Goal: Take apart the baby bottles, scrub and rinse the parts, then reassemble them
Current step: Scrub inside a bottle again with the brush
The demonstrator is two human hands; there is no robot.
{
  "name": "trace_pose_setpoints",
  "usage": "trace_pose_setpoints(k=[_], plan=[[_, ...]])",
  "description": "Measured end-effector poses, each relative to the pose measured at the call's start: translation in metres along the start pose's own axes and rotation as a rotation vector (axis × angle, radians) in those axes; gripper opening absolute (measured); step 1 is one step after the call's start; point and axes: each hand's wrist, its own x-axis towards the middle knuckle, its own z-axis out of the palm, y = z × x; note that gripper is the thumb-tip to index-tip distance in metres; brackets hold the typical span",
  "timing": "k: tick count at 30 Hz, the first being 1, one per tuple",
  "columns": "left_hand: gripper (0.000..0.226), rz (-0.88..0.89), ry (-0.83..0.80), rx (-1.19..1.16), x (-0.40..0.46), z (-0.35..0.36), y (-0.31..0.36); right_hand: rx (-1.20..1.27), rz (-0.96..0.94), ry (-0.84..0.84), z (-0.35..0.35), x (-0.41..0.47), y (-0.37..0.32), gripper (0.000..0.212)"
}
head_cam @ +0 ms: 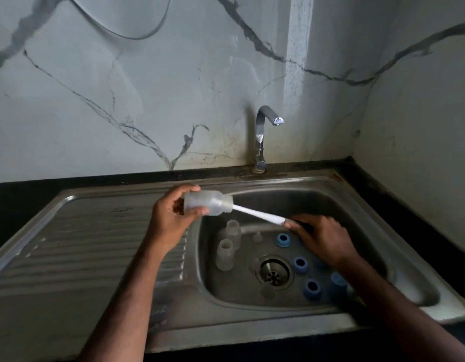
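I'm scrubbing: left hand [171, 218] grips the bottle [209, 203] above the sink [356, 205], right hand [324, 237] pinches the brush [257, 215] inside it; rinsing comes next, I judge.

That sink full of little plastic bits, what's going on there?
A person is scrubbing baby bottles. The left hand holds a clear bottle on its side over the sink, while the right hand holds a white brush whose end goes into the bottle's neck. Two more clear bottles and several blue collars lie in the basin near the drain, taken apart. No water shows at the tap.
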Motion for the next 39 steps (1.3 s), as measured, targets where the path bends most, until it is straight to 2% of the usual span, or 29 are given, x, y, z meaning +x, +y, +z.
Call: trace_pose_setpoints(k=[2, 3, 5, 7, 11, 14, 18, 22, 26, 30, 34, 37, 39], plan=[[0.053, 0.096, -0.110, 0.175, 0.001, -0.010, -0.009, -0.076, -0.019, -0.092, -0.006, 0.001, 0.002, 0.041], [0.057, 0.121, -0.180, 0.245, 0.001, -0.011, -0.011, -0.089, -0.035, -0.080, -0.010, 0.001, 0.005, 0.037], [0.067, 0.102, -0.339, 0.347, 0.000, -0.008, -0.014, -0.037, -0.046, -0.027, -0.015, 0.003, 0.015, 0.032], [0.072, 0.047, -0.420, 0.398, 0.000, -0.004, -0.014, 0.037, -0.049, 0.013, -0.017, 0.004, 0.025, 0.031], [0.073, 0.065, -0.364, 0.408, 0.002, -0.011, -0.010, 0.009, -0.096, 0.143, -0.019, 0.005, 0.040, 0.031], [0.071, 0.079, -0.341, 0.342, 0.000, -0.016, -0.008, -0.043, -0.076, 0.152, -0.020, 0.008, 0.039, 0.033], [0.072, 0.039, -0.226, 0.271, 0.004, -0.037, -0.010, 0.014, -0.041, 0.267, -0.025, 0.009, 0.044, 0.033], [0.070, 0.028, -0.338, 0.297, 0.003, -0.029, -0.010, -0.030, -0.065, 0.226, -0.017, 0.009, 0.036, 0.035], [0.071, 0.018, -0.275, 0.263, 0.005, -0.039, -0.013, 0.022, -0.033, 0.250, -0.022, 0.008, 0.040, 0.032], [0.071, 0.071, -0.357, 0.306, 0.001, -0.026, -0.007, -0.024, -0.064, 0.225, -0.016, 0.010, 0.037, 0.034], [0.069, 0.027, -0.274, 0.241, 0.005, -0.037, -0.007, 0.043, -0.035, 0.235, -0.021, 0.008, 0.042, 0.033], [0.070, 0.056, -0.392, 0.241, -0.001, -0.013, 0.001, 0.008, -0.085, 0.201, -0.012, 0.011, 0.028, 0.035], [0.072, 0.062, -0.381, 0.244, -0.002, -0.010, 0.000, 0.000, -0.107, 0.207, -0.010, 0.011, 0.024, 0.035]])
